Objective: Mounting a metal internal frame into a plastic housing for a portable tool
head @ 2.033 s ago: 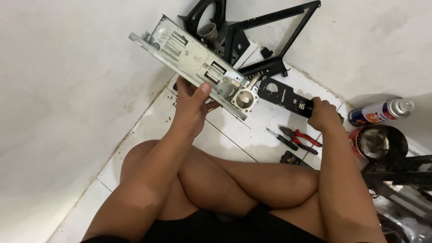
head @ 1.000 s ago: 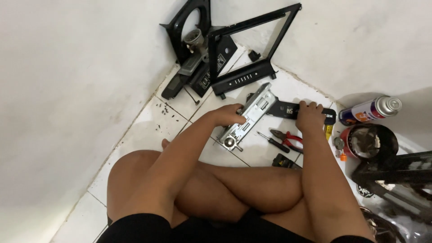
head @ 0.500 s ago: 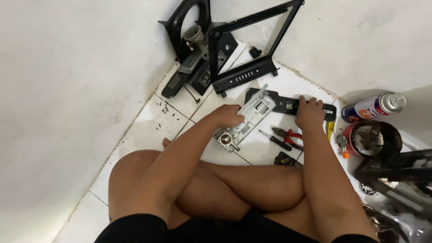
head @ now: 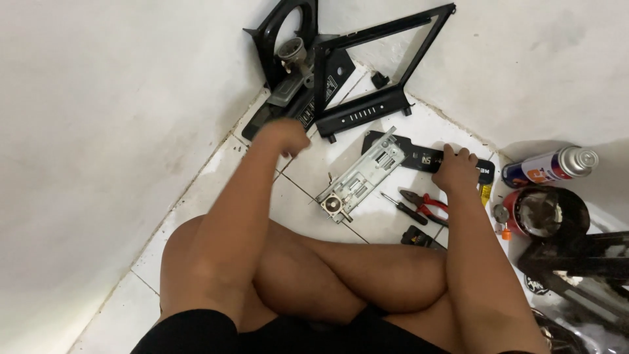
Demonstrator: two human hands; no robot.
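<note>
1. While you sit cross-legged on the tiled floor (head: 196, 216), your left hand (head: 283, 136) is up off the grey metal bracket (head: 362, 176) and moving toward the black parts in the corner; it is blurred, looks loosely curled and holds nothing that shows
2. Your right hand (head: 457, 168) lies palm down on the black flat plate (head: 419, 156), fingers curled over its edge, pinning rather than lifting it
3. That bracket lies flat on the tiles between your hands, its round fitting toward your knees and its far end overlapping the black plate
4. Judging by this, you are between parts: the bracket is put down and the left hand is going for something among the black burner ring (head: 288, 39) and black frame (head: 386, 72) leaning on the wall
5. Reaching there calls for a clear pick of one piece, since several overlap, and the frame could tip if nudged
6. A screwdriver (head: 404, 208) and red-handled pliers (head: 429, 206) lie just beside the bracket; a spray can (head: 550, 166) rests further right
7. Half a second ago your left hand rested on the bracket; now it has let go, the bracket has scarcely shifted, and your right hand stays on the plate
</note>
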